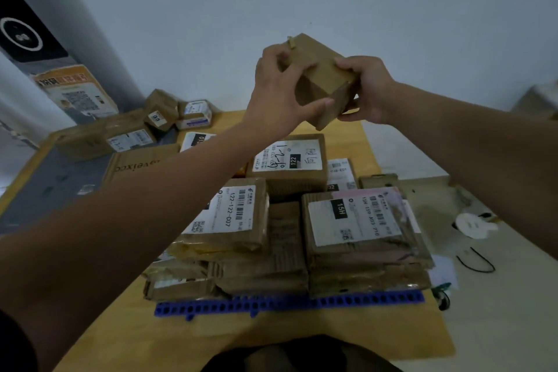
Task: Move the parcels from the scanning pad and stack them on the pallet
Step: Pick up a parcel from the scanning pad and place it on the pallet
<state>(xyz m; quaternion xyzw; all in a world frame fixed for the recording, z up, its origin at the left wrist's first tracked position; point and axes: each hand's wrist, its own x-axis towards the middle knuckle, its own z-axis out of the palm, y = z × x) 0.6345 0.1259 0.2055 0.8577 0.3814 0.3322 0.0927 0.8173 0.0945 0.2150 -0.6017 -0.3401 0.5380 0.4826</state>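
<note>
A small brown cardboard parcel (321,81) is held up in the air, tilted, above the stack. My left hand (276,90) grips its left side and my right hand (367,90) grips its right side. Below, several brown parcels with white labels (359,220) are stacked on a blue perforated pallet (290,305). To the left lies the dark grey scanning pad (57,178), with more parcels (126,136) along its far edge.
A wooden tabletop (126,326) carries the pad and pallet. A dark banner with a QR poster (75,93) leans at the left. On the floor at the right lie a white round object (471,225) and black cords (477,263).
</note>
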